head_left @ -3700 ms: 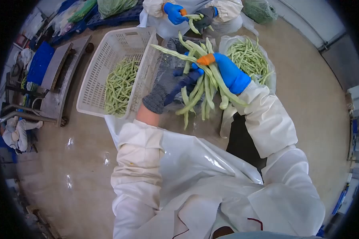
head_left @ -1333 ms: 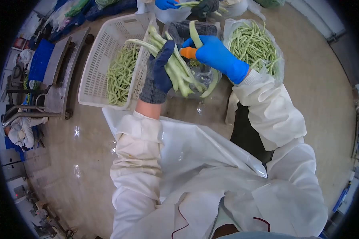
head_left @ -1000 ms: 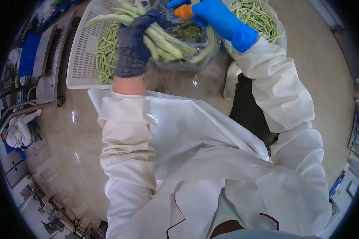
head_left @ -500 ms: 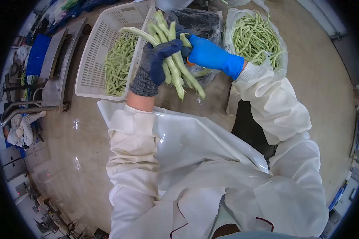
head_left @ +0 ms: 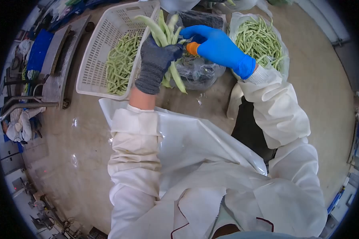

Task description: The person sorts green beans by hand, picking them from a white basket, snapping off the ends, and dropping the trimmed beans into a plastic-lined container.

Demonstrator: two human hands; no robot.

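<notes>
My left hand (head_left: 157, 59), in a dark grey knitted glove, is closed around a bunch of broad, flat green beans (head_left: 176, 77). Their upper ends fan out above the fist and others hang below it. Just to the right is my right hand (head_left: 219, 46) in a blue glove, its fingers apart and the forefinger reaching to the tops of the bunch. An orange cap-like piece (head_left: 192, 48) sits at its thumb end. Under and behind the hands lies a clear plastic bag (head_left: 199, 73) over something dark.
A white slotted crate (head_left: 92, 59) holding thinner green beans (head_left: 121, 63) stands on the left. To the right, an open plastic bag is full of similar beans (head_left: 259, 40). A metal cart (head_left: 66, 63) is farther left. My white apron (head_left: 199, 139) spreads over my lap.
My right hand has drawn slightly right and its fingers have spread away from the bunch. The left hand has tilted the beans more upright and fewer hang below the fist.
</notes>
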